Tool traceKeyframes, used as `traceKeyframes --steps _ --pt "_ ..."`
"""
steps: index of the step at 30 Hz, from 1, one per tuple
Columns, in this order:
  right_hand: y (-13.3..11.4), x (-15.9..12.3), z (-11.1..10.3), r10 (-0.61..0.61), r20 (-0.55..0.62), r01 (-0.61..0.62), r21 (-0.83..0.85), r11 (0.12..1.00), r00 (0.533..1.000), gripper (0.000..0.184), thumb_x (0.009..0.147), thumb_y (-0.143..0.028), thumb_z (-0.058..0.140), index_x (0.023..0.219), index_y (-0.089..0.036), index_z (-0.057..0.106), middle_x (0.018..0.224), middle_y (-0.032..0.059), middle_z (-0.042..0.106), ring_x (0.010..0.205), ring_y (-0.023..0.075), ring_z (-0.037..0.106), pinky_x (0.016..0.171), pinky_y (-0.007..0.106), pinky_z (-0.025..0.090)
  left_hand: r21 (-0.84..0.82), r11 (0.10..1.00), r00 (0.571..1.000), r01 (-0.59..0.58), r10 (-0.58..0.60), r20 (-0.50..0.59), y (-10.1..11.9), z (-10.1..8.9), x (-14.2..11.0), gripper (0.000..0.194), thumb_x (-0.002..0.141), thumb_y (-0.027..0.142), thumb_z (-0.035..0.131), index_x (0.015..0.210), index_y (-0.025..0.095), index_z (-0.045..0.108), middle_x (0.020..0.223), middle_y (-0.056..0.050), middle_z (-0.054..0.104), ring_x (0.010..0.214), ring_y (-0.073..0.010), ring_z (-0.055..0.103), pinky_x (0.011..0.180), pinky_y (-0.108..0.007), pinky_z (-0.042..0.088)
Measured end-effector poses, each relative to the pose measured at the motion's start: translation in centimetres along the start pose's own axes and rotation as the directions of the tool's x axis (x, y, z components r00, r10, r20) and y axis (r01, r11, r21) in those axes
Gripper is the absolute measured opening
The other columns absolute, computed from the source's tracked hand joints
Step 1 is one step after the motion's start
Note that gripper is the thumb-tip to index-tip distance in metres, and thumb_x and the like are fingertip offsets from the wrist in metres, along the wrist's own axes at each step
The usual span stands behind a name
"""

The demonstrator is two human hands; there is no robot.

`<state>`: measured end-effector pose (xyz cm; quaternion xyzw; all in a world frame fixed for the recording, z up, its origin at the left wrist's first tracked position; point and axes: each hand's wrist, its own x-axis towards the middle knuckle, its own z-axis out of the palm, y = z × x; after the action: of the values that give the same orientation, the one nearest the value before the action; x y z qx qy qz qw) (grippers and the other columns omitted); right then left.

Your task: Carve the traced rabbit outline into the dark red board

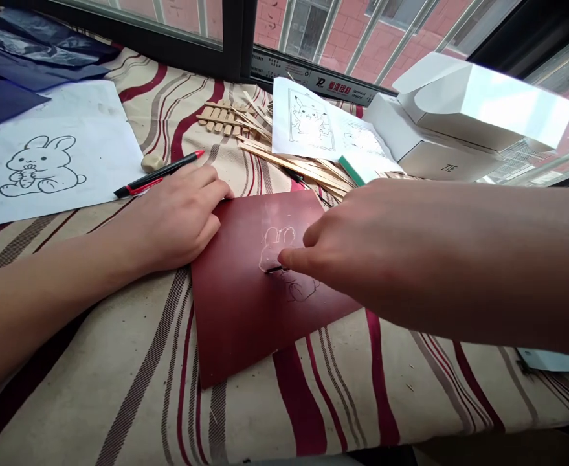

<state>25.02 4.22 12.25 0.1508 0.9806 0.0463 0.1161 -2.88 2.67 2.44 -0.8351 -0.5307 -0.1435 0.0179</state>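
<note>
A dark red board [245,310] lies on the striped cloth in front of me, with a pale bunny outline [277,249] scratched into it. My left hand [177,213] rests on the board's upper left corner, fingers curled and pressing down. My right hand [362,246] reaches in from the right, fingers pinched on a thin dark carving tool [274,269] whose tip touches the bunny outline. Most of that tool is hidden by my fingers.
A red and black pen [158,173] lies left of my left hand, beside a sheet with a bunny drawing [41,167]. Behind lie wooden sticks [284,158], a second drawing sheet [313,123], a green-edged block [355,169], white boxes [459,123] and dark blue carbon sheets [17,65].
</note>
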Motion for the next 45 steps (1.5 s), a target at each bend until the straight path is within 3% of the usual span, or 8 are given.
traceKeyframes --steps 2,3,9,14,24,36,42,45 --pt "-0.6 0.7 -2.1 -0.076 0.214 0.103 -0.116 0.988 0.974 0.013 0.084 -0.007 0.078 0.080 -0.019 0.078 0.046 -0.0056 0.044 0.049 0.0104 0.039 0.061 0.035 0.023 -0.004 1.000 1.000 0.016 -0.016 0.003 0.2 0.0 0.0 0.038 0.101 0.024 0.034 0.123 0.022 0.065 0.120 -0.012 0.062 0.118 -0.0325 0.057 0.114 -0.052 0.049" --pt "-0.8 0.8 -2.8 -0.107 0.211 0.141 -0.152 0.978 0.972 0.013 0.085 -0.005 0.075 0.080 -0.017 0.078 0.046 -0.0047 0.044 0.050 0.0106 0.037 0.062 0.036 0.021 -0.003 1.000 1.000 0.021 -0.021 0.003 0.3 -0.1 0.0 0.038 0.101 0.024 0.034 0.123 0.021 0.065 0.121 -0.012 0.062 0.119 -0.0320 0.056 0.114 -0.052 0.049" --pt "-0.8 -1.9 1.0 -0.009 -0.120 0.005 -0.031 0.999 0.993 0.050 0.087 -0.007 0.064 0.134 -0.017 0.079 0.071 0.0007 0.069 0.049 0.0121 0.033 0.054 0.035 0.013 0.053 0.999 0.998 -0.013 0.010 0.055 0.7 -0.5 0.2 0.043 0.103 0.021 0.027 0.120 0.014 0.066 0.119 -0.016 0.061 0.113 -0.0337 0.055 0.109 -0.057 0.051" --pt "-2.0 -3.5 3.9 0.108 -0.111 -0.087 0.180 0.980 0.988 0.070 0.083 0.001 0.055 0.149 -0.020 0.069 0.079 0.0006 0.072 0.054 0.0129 0.048 0.054 0.031 0.020 0.065 0.998 0.999 -0.021 0.019 0.042 0.4 -0.4 0.2 0.037 0.104 0.021 0.028 0.118 0.020 0.063 0.118 -0.014 0.060 0.114 -0.0327 0.056 0.109 -0.057 0.052" --pt "-0.8 -4.0 4.6 0.037 -0.237 -0.062 -0.097 0.993 0.971 0.063 0.100 -0.009 0.050 0.161 -0.022 0.056 0.083 -0.0002 0.069 0.054 0.0127 0.041 0.058 0.036 0.012 0.045 0.998 0.996 -0.032 0.028 0.079 0.9 -1.2 0.0 0.048 0.106 0.020 0.020 0.126 0.014 0.063 0.122 -0.017 0.061 0.118 -0.0356 0.055 0.110 -0.060 0.052" --pt "0.0 -3.7 4.2 0.031 -0.178 -0.037 -0.031 0.999 0.983 0.072 0.091 -0.006 0.061 0.158 -0.034 0.060 0.084 -0.0037 0.071 0.055 0.0111 0.045 0.057 0.035 0.012 0.007 1.000 1.000 -0.014 0.014 0.028 0.3 -0.5 0.0 0.039 0.102 0.020 0.031 0.122 0.019 0.064 0.120 -0.013 0.061 0.122 -0.0347 0.060 0.112 -0.054 0.052" --pt "-0.1 -1.9 1.0 -0.062 -0.091 0.050 -0.121 0.991 0.994 0.038 0.101 -0.015 0.060 0.135 -0.021 0.077 0.073 -0.0009 0.068 0.048 0.0120 0.023 0.053 0.036 0.010 0.025 0.999 1.000 -0.022 0.022 0.009 0.0 -0.1 0.1 0.038 0.101 0.023 0.032 0.122 0.020 0.065 0.119 -0.015 0.063 0.118 -0.0364 0.061 0.109 -0.059 0.053" --pt "-0.4 -1.4 -0.2 -0.040 -0.004 0.040 -0.046 0.998 0.999 0.032 0.093 -0.010 0.063 0.117 -0.019 0.083 0.072 0.0010 0.071 0.048 0.0122 0.028 0.050 0.034 0.013 0.029 0.999 1.000 -0.023 0.023 0.002 0.1 -0.1 0.1 0.040 0.102 0.022 0.030 0.122 0.019 0.064 0.118 -0.015 0.062 0.116 -0.0359 0.060 0.108 -0.059 0.054"
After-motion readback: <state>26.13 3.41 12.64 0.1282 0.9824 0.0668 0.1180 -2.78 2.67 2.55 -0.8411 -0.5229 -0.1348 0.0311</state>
